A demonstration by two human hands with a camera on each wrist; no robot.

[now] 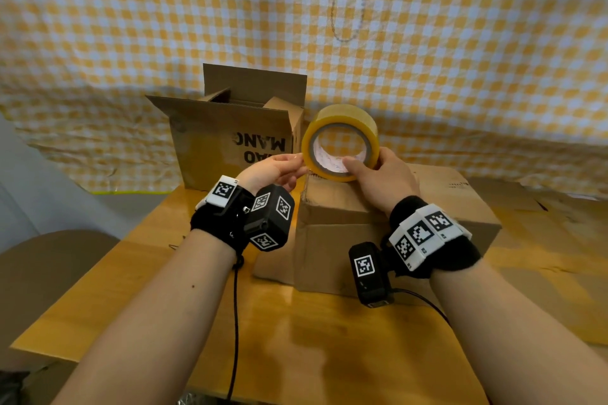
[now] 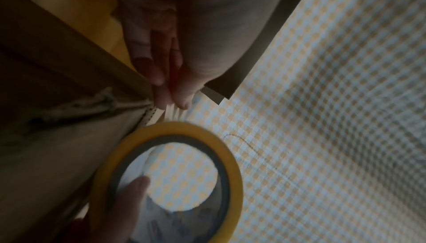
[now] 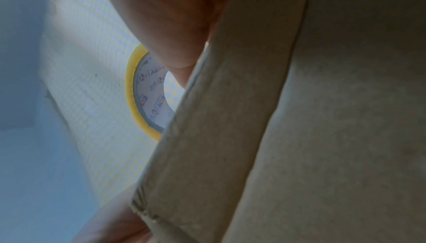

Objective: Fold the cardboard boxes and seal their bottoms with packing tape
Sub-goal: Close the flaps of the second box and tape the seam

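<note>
A roll of yellowish packing tape (image 1: 340,141) is held upright just above the near cardboard box (image 1: 362,227), which lies closed side up on the table. My right hand (image 1: 371,168) grips the roll, thumb inside the core and fingers over the outer rim. My left hand (image 1: 296,166) is at the roll's left edge. In the left wrist view its fingertips (image 2: 173,97) pinch a short wrinkled strip of tape pulled off the roll (image 2: 166,183), right over the box's corner. The right wrist view shows the roll (image 3: 140,97) behind the box's edge (image 3: 230,119).
A second box (image 1: 230,138) with its flaps up stands behind at the left. Flat cardboard (image 1: 559,240) lies at the right on the wooden table (image 1: 296,339). A yellow checked cloth (image 1: 460,43) hangs behind. A brown seat (image 1: 49,266) is at the left.
</note>
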